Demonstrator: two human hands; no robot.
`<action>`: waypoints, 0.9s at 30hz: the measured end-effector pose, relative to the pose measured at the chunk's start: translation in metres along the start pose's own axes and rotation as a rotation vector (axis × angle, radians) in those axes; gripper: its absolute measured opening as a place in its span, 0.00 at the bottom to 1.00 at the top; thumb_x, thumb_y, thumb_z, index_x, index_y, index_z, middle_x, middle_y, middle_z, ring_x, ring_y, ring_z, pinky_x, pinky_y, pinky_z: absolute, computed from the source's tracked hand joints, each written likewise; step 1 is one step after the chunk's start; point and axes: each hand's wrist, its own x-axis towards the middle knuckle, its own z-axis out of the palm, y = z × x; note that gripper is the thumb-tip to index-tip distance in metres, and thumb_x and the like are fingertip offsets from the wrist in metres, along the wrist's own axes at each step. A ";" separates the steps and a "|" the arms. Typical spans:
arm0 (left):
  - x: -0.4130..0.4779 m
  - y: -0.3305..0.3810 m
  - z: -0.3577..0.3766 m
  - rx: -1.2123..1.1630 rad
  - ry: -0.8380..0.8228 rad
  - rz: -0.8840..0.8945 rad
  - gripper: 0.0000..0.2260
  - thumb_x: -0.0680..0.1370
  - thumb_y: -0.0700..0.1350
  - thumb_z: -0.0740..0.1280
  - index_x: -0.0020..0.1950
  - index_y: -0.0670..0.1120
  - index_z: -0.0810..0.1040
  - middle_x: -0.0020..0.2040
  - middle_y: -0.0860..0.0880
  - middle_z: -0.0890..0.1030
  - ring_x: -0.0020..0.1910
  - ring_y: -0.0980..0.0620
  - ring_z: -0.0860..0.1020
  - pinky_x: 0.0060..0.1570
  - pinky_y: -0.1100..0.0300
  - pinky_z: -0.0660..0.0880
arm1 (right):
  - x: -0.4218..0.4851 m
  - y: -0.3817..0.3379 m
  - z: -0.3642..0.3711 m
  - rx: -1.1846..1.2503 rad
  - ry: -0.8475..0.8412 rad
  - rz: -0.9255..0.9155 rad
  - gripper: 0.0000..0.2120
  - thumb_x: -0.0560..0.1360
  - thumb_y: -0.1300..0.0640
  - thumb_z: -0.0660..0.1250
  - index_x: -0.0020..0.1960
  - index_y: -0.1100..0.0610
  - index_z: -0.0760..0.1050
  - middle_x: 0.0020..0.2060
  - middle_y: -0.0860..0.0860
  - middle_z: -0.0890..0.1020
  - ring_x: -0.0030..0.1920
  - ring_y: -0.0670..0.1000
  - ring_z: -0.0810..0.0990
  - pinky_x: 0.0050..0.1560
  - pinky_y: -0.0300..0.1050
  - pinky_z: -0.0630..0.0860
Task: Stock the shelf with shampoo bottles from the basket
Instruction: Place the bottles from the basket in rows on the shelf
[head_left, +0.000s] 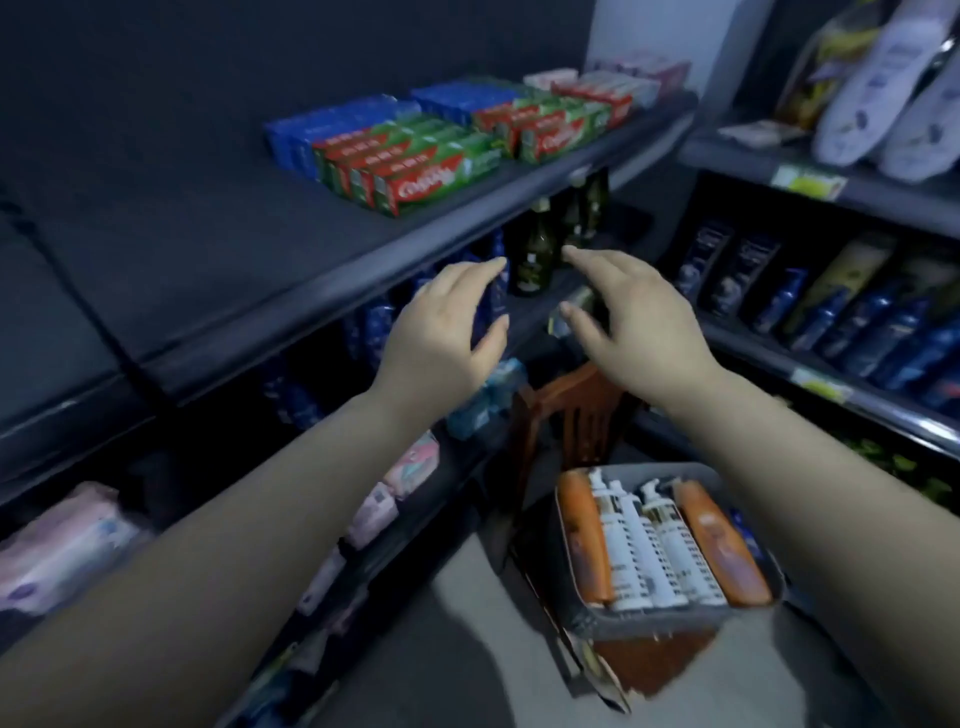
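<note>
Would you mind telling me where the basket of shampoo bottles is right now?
In the head view, the basket sits low, right of centre, below the right hand, by a wooden chair.

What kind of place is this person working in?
Most likely a small shop's toiletries aisle: stacked red-and-green toothpaste boxes on a dark grey shelf, rows of dark blue bottles, yellow price tags.
</note>
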 end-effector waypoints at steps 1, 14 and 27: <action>-0.004 0.001 0.018 -0.012 -0.039 -0.001 0.20 0.78 0.40 0.67 0.68 0.36 0.72 0.63 0.39 0.77 0.62 0.43 0.76 0.63 0.55 0.70 | -0.012 0.015 0.005 0.001 -0.020 0.044 0.25 0.78 0.52 0.64 0.73 0.56 0.66 0.67 0.56 0.74 0.67 0.58 0.71 0.64 0.49 0.68; -0.056 0.014 0.249 -0.140 -0.482 -0.423 0.22 0.78 0.44 0.66 0.72 0.44 0.70 0.67 0.43 0.75 0.65 0.45 0.74 0.61 0.60 0.68 | -0.158 0.224 0.094 0.111 -0.335 0.456 0.25 0.78 0.54 0.65 0.73 0.58 0.67 0.68 0.59 0.73 0.69 0.59 0.69 0.67 0.50 0.66; -0.146 0.006 0.387 -0.008 -0.639 -0.936 0.15 0.80 0.43 0.62 0.66 0.40 0.73 0.64 0.39 0.75 0.62 0.41 0.72 0.57 0.56 0.67 | -0.222 0.299 0.220 0.226 -0.688 0.493 0.28 0.78 0.52 0.63 0.76 0.56 0.61 0.73 0.56 0.67 0.72 0.57 0.65 0.70 0.53 0.64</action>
